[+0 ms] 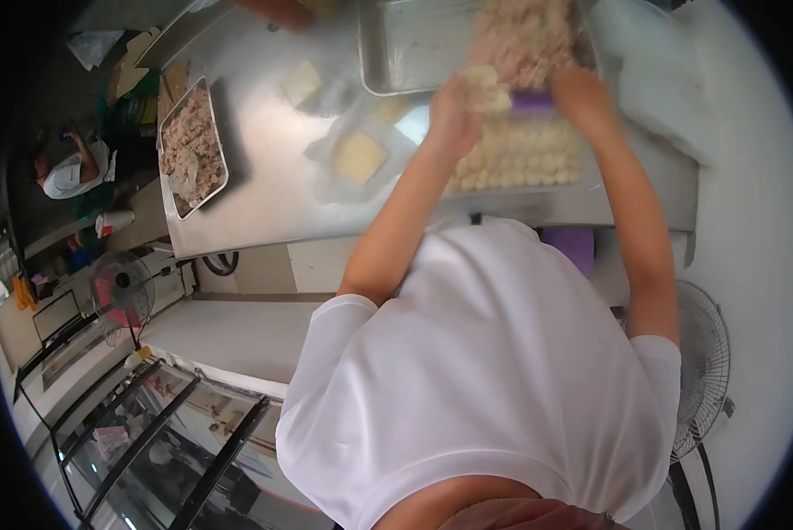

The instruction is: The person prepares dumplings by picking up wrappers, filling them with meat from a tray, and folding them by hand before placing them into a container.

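Note:
My left hand (455,117) is closed around a pale, thin dough wrapper (486,88). My right hand (582,95) is at the lower edge of a heap of pinkish minced meat filling (524,40); its fingers are smeared by motion, and I cannot tell whether they hold something. Between the hands shows a purple strip (534,102). Just below it, close to my body, lie rows of small pale dumplings (520,155). Left of my left hand, stacks of square wrappers (361,157) rest on clear plastic sheets.
A metal tray (396,44) adjoins the meat at the back. Another tray (226,168) of meat filling sits at the left end of the steel table (264,208). Another person's hand (277,11) shows at the top edge. Fans (701,371) stand off both sides.

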A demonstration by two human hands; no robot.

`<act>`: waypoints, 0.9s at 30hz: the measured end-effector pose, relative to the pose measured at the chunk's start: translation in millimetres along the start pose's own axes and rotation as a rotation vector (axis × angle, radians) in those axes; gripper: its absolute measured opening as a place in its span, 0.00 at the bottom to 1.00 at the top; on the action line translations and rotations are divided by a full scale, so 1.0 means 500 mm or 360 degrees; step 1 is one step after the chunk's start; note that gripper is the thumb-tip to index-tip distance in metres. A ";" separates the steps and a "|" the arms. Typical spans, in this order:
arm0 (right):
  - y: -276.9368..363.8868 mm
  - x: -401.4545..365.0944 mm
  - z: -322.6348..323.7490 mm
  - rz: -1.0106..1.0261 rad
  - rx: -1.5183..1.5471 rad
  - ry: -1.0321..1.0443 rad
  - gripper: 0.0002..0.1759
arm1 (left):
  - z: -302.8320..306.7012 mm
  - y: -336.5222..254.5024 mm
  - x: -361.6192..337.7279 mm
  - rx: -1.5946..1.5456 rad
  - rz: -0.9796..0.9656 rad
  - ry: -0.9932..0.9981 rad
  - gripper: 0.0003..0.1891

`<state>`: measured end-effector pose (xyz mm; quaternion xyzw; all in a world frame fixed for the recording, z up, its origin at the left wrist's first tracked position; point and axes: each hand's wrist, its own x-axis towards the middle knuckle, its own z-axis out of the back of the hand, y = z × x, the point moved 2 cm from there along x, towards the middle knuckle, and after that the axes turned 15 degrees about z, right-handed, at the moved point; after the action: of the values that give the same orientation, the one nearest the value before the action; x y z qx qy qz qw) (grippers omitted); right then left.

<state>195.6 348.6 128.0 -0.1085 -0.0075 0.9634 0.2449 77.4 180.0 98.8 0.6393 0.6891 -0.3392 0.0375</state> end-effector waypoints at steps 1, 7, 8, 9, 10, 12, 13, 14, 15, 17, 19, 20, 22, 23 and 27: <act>0.006 0.012 -0.014 0.0043 -0.0052 0.0108 0.13 | 0.005 -0.001 -0.001 0.0003 -0.0003 0.0001 0.21; 0.093 -0.077 0.074 0.0666 0.0049 -0.1098 0.14 | 0.026 -0.005 -0.029 -0.0226 0.0054 0.0117 0.22; 0.106 -0.091 0.059 0.0689 0.0051 -0.1088 0.14 | 0.030 -0.005 -0.031 -0.0252 0.0073 0.0131 0.21; 0.112 -0.099 0.029 0.0577 0.0774 -0.1093 0.16 | 0.028 -0.008 -0.029 -0.0271 0.0090 0.0155 0.19; 0.116 -0.109 0.012 0.0432 0.1491 -0.1055 0.19 | 0.019 -0.011 -0.035 -0.0281 0.0081 0.0158 0.19; 0.141 -0.129 0.009 0.0420 0.1487 -0.1109 0.18 | 0.000 -0.009 -0.049 -0.0293 0.0075 0.0239 0.22; 0.152 -0.135 0.010 0.0399 0.1490 -0.1168 0.17 | -0.001 -0.005 -0.049 -0.0293 0.0078 0.0241 0.22; 0.158 -0.135 0.008 0.0393 0.1489 -0.1171 0.17 | -0.001 0.000 -0.049 -0.0315 0.0113 0.0253 0.22; 0.160 -0.134 0.005 0.0385 0.1546 -0.1237 0.15 | -0.004 0.003 -0.051 -0.0337 0.0149 0.0264 0.22; 0.161 -0.136 -0.001 0.0374 0.1600 -0.1304 0.12 | -0.008 0.004 -0.060 -0.0306 0.0158 0.0234 0.22; 0.161 -0.135 -0.005 0.0425 0.1639 -0.1382 0.08 | -0.007 0.006 -0.063 -0.0281 0.0155 0.0203 0.22; 0.163 -0.136 -0.009 0.0430 0.1638 -0.1381 0.08 | -0.003 0.009 -0.065 -0.0225 0.0135 0.0205 0.21; 0.165 -0.135 -0.013 0.0391 0.1756 -0.1413 0.07 | -0.006 0.009 -0.069 -0.0169 0.0109 0.0209 0.21; 0.166 -0.136 -0.013 0.0395 0.1756 -0.1412 0.07 | -0.008 0.011 -0.072 -0.0116 0.0085 0.0158 0.20; 0.175 -0.142 0.007 0.0422 0.1606 -0.1492 0.08 | -0.029 0.010 -0.098 0.0211 0.0002 0.0062 0.19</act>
<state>214.5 238.2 140.0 0.4454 0.3492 0.8161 0.1168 96.3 145.2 131.4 0.6473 0.6653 -0.3716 -0.0182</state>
